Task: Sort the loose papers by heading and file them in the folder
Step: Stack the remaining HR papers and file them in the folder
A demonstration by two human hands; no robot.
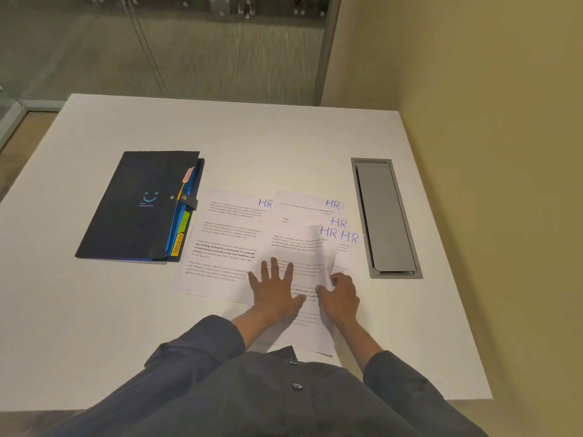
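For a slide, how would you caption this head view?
Left hand flattens HR-headed papers while right hand lifts one sheet's edge beside a closed tabbed folder.

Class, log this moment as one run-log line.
left hand: flat on papers | right hand: pinching top sheet edge | headings: HR | folder: closed

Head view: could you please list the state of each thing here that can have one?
Folder: closed, strap snapped, flat on the table.
Index tabs: sticking out along its right edge.
Papers: loose, overlapping, headings showing HR.
Top sheet: right edge lifted and curled.
Left hand: flat, pressing the papers.
Right hand: grip pinching the lifted edge.
Cable hatch: lid shut.
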